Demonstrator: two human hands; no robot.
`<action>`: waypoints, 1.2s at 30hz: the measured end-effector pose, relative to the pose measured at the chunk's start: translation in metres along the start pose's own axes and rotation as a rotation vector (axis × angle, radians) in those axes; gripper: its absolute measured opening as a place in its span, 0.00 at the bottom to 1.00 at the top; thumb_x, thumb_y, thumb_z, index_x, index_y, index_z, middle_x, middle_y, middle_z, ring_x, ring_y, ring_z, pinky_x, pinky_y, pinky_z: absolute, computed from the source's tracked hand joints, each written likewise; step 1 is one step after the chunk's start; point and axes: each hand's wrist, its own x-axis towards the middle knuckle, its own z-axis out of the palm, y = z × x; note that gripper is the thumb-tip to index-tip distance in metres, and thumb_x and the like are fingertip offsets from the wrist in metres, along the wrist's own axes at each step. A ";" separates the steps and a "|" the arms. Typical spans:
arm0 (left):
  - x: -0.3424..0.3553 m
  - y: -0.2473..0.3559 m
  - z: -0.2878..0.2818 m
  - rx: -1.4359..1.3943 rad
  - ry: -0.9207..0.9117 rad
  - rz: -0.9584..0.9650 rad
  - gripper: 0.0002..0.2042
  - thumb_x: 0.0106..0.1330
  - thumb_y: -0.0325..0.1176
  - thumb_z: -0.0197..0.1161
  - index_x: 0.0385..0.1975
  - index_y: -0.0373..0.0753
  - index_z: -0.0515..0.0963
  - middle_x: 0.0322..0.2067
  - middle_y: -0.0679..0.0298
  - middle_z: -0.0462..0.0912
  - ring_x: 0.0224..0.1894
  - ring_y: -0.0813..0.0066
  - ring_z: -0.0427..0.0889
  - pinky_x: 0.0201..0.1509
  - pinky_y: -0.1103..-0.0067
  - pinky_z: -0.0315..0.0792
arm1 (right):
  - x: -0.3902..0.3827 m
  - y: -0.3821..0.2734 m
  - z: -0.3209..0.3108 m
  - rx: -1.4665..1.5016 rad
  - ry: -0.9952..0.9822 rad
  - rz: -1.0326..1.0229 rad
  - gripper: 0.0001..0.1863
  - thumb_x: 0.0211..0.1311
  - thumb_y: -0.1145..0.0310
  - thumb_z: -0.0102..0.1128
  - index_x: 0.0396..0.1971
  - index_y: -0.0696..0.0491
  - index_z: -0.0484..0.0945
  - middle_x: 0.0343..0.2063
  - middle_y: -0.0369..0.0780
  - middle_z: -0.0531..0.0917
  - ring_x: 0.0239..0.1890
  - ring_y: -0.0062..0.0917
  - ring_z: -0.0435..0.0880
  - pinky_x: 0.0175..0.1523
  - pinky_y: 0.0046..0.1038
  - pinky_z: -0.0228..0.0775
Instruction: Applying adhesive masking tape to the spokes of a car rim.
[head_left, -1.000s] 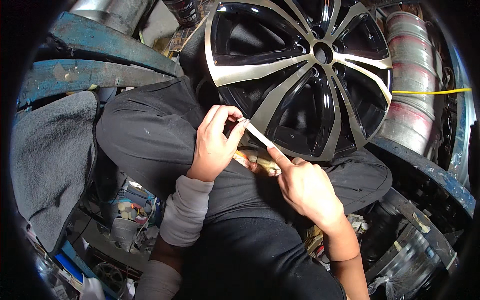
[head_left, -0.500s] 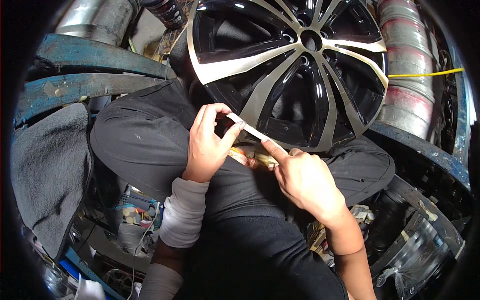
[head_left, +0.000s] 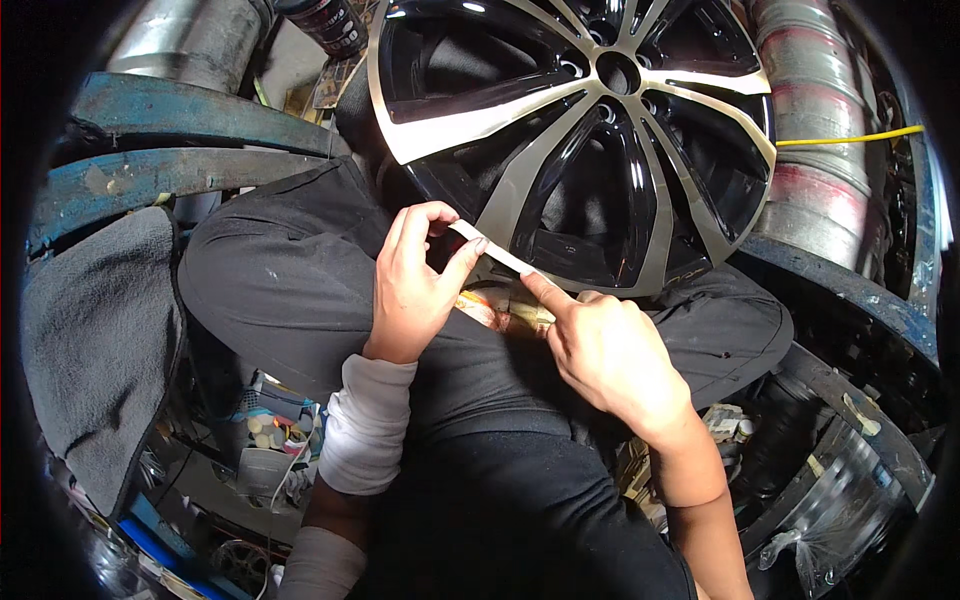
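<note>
My left hand (head_left: 408, 285) pinches the upper end of a narrow pale strip (head_left: 505, 255), its thumb against the strip's side. My right hand (head_left: 612, 355) grips the other end, index finger laid along it and the other fingers curled underneath. The strip is held slanted at the lower edge of a large black and machined-silver alloy wheel (head_left: 655, 195); whether it touches the wheel I cannot tell. My legs in dark trousers (head_left: 260, 280) lie beneath. Some orange and yellowish items (head_left: 480, 312) below the strip are too hidden to make out.
Blue worn bars (head_left: 200, 115) cross at the upper left, beside a grey cloth (head_left: 95, 350). Metal cylinders (head_left: 805, 120) and a yellow hose or cable (head_left: 850, 137) are at the right, a black tub (head_left: 320, 22) at the top, assorted clutter (head_left: 270, 430) below my legs.
The view has shifted, so wheel and hands sit higher and further left. The strip's upper end shows more beside my left thumb. Both hands still hold it.
</note>
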 end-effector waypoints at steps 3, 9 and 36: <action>0.000 0.001 -0.001 0.023 -0.001 -0.011 0.17 0.65 0.30 0.79 0.49 0.37 0.80 0.42 0.63 0.84 0.41 0.74 0.83 0.46 0.77 0.75 | 0.000 -0.001 0.001 0.002 0.003 0.005 0.25 0.69 0.67 0.62 0.63 0.59 0.81 0.23 0.50 0.86 0.24 0.42 0.89 0.35 0.41 0.86; -0.001 0.003 -0.001 0.018 -0.014 -0.018 0.17 0.66 0.31 0.79 0.49 0.37 0.79 0.42 0.63 0.84 0.43 0.73 0.83 0.47 0.77 0.75 | -0.001 -0.001 0.000 0.001 0.008 0.012 0.25 0.69 0.67 0.62 0.63 0.59 0.82 0.22 0.50 0.85 0.24 0.42 0.89 0.35 0.41 0.86; -0.010 -0.002 0.012 -0.140 -0.106 -0.130 0.36 0.71 0.32 0.74 0.74 0.38 0.60 0.52 0.56 0.79 0.49 0.71 0.82 0.48 0.75 0.76 | -0.024 0.024 0.015 0.094 0.266 0.014 0.17 0.68 0.66 0.68 0.55 0.49 0.86 0.27 0.44 0.86 0.27 0.39 0.88 0.32 0.40 0.82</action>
